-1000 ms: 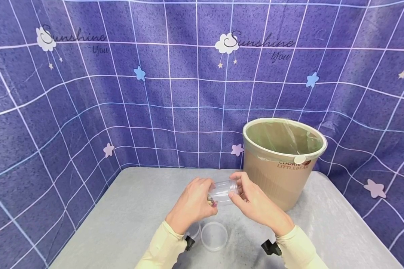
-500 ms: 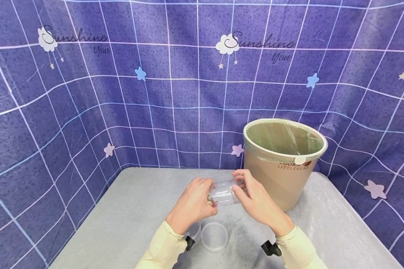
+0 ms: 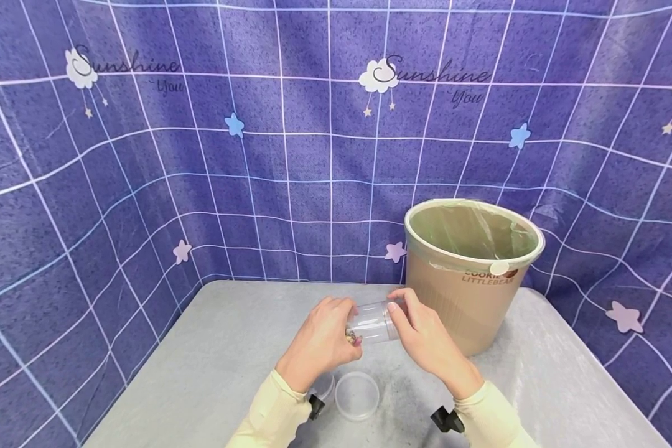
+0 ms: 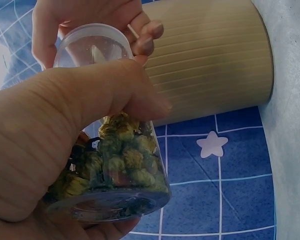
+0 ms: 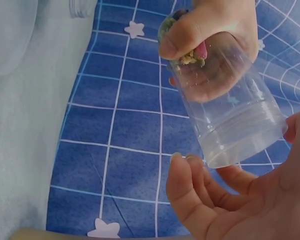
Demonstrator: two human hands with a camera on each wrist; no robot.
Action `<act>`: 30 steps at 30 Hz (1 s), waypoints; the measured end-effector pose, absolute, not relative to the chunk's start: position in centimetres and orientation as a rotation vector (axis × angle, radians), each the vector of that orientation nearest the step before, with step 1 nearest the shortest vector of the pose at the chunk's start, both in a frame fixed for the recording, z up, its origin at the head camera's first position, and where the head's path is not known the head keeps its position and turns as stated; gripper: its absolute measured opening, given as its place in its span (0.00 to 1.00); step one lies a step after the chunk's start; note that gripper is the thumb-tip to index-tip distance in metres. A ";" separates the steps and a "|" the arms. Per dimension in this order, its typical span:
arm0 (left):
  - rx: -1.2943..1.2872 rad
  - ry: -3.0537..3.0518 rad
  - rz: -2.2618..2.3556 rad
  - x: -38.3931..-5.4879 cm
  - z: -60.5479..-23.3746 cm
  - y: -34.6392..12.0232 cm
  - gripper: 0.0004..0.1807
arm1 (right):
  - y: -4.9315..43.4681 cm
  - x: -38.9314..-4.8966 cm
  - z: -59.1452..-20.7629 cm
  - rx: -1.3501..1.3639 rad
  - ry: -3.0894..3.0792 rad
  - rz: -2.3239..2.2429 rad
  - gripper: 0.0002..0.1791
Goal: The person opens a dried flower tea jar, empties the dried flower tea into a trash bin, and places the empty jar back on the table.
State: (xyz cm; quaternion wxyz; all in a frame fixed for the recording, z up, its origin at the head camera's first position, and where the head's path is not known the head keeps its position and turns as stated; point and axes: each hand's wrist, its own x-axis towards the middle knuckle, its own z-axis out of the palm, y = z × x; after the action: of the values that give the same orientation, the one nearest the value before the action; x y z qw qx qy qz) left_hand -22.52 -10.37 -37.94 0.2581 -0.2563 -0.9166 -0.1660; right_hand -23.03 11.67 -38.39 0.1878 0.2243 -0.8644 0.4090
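Observation:
My left hand (image 3: 325, 333) grips the bottom end of a clear plastic jar (image 3: 369, 322), which is tilted on its side above the table. Dried flower heads (image 4: 127, 160), yellowish with a pink bud, lie at the jar's bottom, partly covered by that hand. A translucent screw lid (image 5: 245, 132) sits at the other end. My right hand (image 3: 425, 333) is at this lid, its thumb against the side and its fingers curled loosely around it. In the right wrist view, some fingertips (image 5: 179, 160) stand slightly off the lid's edge.
A beige trash bin (image 3: 456, 311) with a green liner stands right behind my right hand. Below the jar, a round clear plastic piece (image 3: 356, 396) rests on the grey table (image 3: 201, 367). Another clear container (image 3: 323, 387) is partly hidden by my left wrist.
My right hand's fingers have shifted around the lid, and the thumb has moved up along its side. The left hand and the jar have stayed nearly still.

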 end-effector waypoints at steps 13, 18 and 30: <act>-0.700 -2.497 -0.452 -22.4 -38.0 -10.1 0.28 | 11.0 -22.9 -38.7 0.432 -2.508 1.145 0.19; -0.706 -2.482 -0.435 -22.4 -38.0 -10.0 0.27 | 10.9 -22.8 -38.6 0.387 -2.522 1.130 0.21; -0.698 -2.491 -0.422 -22.3 -38.0 -10.0 0.27 | 10.9 -22.9 -38.6 0.396 -2.534 1.163 0.21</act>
State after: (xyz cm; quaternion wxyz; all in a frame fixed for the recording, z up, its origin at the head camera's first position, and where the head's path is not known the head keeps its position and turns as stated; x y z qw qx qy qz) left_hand -22.30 -9.97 -37.97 0.2572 -0.2574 -0.9184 -0.1555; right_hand -22.86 10.86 -38.59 0.1622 0.1387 -0.8879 0.4075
